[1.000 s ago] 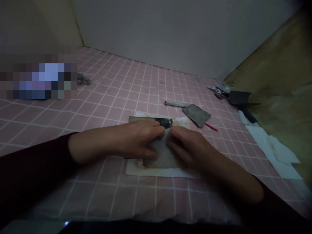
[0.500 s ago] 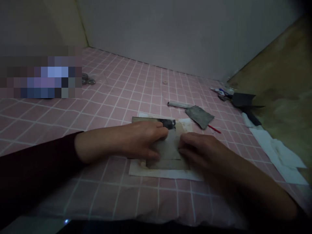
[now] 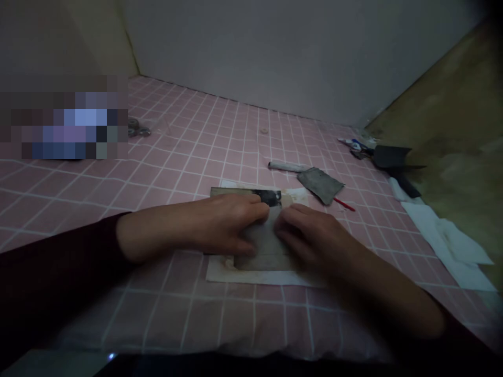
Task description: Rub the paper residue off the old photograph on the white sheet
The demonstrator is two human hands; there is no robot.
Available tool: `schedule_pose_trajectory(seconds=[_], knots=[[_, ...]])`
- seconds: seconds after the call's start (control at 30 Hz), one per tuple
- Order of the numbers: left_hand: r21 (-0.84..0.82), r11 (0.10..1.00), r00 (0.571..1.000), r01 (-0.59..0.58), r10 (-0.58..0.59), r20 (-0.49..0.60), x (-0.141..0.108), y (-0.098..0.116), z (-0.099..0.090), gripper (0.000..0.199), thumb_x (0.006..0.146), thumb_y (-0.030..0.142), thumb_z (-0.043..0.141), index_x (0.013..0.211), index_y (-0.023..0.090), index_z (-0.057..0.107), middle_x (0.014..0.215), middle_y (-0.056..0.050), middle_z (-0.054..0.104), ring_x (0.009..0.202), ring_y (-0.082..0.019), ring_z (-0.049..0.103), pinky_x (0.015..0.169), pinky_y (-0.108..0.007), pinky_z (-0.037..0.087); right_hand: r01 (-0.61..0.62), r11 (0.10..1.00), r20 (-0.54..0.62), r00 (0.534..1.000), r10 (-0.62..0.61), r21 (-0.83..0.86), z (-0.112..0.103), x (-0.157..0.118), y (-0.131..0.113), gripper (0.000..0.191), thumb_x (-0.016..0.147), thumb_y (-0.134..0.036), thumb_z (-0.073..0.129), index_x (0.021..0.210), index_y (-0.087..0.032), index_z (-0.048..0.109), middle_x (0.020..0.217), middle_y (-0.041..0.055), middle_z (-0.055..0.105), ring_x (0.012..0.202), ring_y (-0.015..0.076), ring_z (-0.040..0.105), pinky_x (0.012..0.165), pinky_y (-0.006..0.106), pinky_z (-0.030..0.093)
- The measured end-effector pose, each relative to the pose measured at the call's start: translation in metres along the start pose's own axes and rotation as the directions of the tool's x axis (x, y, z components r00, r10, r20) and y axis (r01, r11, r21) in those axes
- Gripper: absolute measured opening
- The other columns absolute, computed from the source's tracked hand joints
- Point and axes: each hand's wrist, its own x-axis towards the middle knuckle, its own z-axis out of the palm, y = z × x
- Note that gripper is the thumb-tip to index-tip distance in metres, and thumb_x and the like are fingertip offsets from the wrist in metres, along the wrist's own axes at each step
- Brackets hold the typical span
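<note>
In the head view, a thin grey-beige sheet (image 3: 262, 230) with a black patch (image 3: 269, 197) at its top lies over stained white paper (image 3: 251, 276). My left hand (image 3: 230, 222) rests on the sheet's left part, index finger bent and thumb apart. Over the right part of the sheet is my right hand (image 3: 310, 230), its fingers drawn together and slightly blurred. What it holds, if anything, is hidden. Beyond my right hand lie a grey cloth-like square (image 3: 320, 185), a thin red stick (image 3: 345, 204) and a whitish tube (image 3: 286, 167).
A pink checked cloth (image 3: 188, 141) covers the table. At right, white papers (image 3: 448, 246), a black dustpan-like piece (image 3: 393, 157) and small items lie by the brown-stained wall. A small round piece (image 3: 264, 130) lies far back. A blurred-out patch covers the left.
My right hand has moved left across the sheet, closer to my left hand. My left hand stays on the sheet in nearly the same place.
</note>
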Motion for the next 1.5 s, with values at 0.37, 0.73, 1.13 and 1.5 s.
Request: schedule_pose_trajectory(seconds=[0.37,0.73,1.13,1.5], knots=[[0.012,1.0,1.0,0.002,-0.002,0.0,-0.001,0.001,-0.001,0.028,0.076,0.03,0.071,0.092,0.018,0.052,0.096,-0.002,0.054,0.083,-0.016,0.052,0.069,-0.027,0.041,-0.048,0.999,-0.014,0.999,0.048,0.0,-0.001,-0.001,0.001,0.013,0.089,-0.015,0.051,0.079,-0.021,0.044,0.076,0.0007,0.056,0.066,0.0137,0.05,0.06,0.026,0.036],[0.009,1.0,1.0,0.001,-0.001,0.001,0.0,0.0,0.0,0.028,0.076,0.028,0.071,0.093,0.018,0.052,0.096,-0.002,0.053,0.083,-0.016,0.051,0.07,-0.027,0.041,-0.034,0.999,0.02,0.999,0.034,0.006,-0.003,0.0,-0.001,0.015,0.09,-0.015,0.051,0.077,-0.021,0.044,0.075,-0.0002,0.055,0.065,0.0127,0.05,0.061,0.026,0.036],[0.01,1.0,1.0,-0.002,0.002,-0.01,0.0,-0.001,0.0,0.029,0.076,0.029,0.072,0.092,0.018,0.051,0.094,-0.001,0.052,0.082,-0.015,0.05,0.069,-0.026,0.039,-0.053,0.999,0.006,0.999,0.053,-0.01,-0.003,0.002,-0.001,0.015,0.088,-0.015,0.053,0.076,-0.02,0.046,0.074,-0.0006,0.055,0.065,0.0126,0.05,0.06,0.026,0.035],[0.014,1.0,1.0,-0.017,0.018,-0.01,-0.001,0.001,0.0,0.027,0.076,0.029,0.071,0.09,0.018,0.05,0.094,-0.001,0.052,0.081,-0.015,0.05,0.066,-0.025,0.037,-0.059,0.998,0.087,0.994,0.061,-0.033,-0.008,-0.003,0.0,0.016,0.09,-0.016,0.051,0.076,-0.02,0.044,0.074,-0.0008,0.054,0.065,0.0124,0.05,0.061,0.025,0.036]])
